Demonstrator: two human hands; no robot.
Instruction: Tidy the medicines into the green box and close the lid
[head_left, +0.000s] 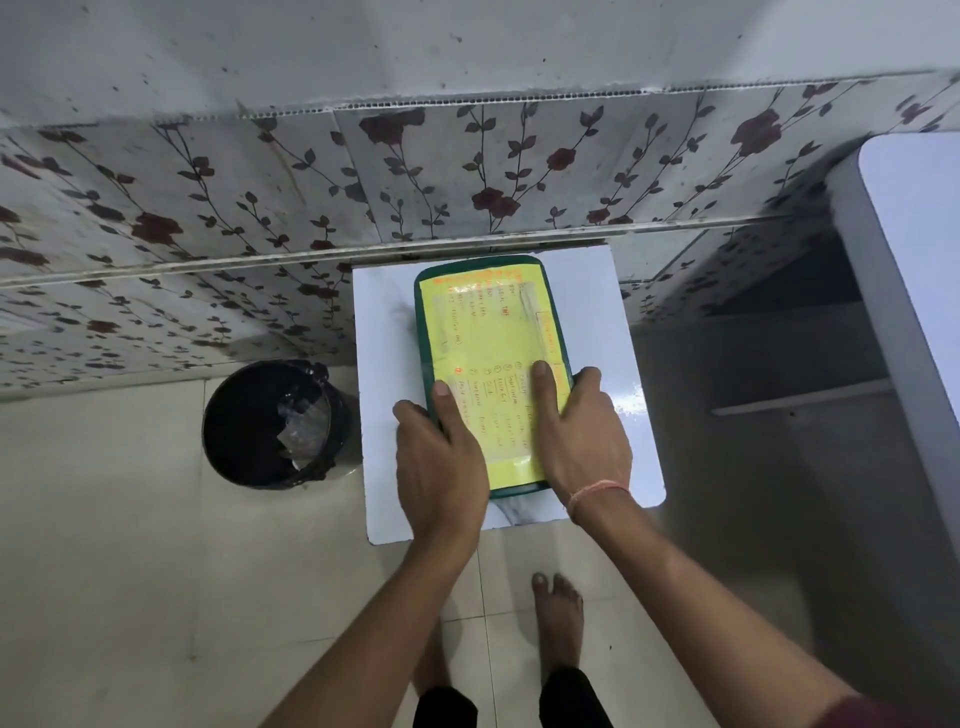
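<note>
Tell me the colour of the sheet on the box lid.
Yellow with orange writing, on the green lid; the sheet shows in the head view.

— How many boxes do we count?
— One green box (423, 332), its one lid (488, 332) shut, on one white tabletop (613, 332).
— And hands?
— We count two hands on the box: left (439, 462), right (587, 436). Left of the box, one black bin (234, 415); below it, one bare foot (558, 618).

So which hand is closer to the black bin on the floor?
Left. The left hand rests on the green box's near-left corner, on the bin's side; the right hand is on the far side.
</note>
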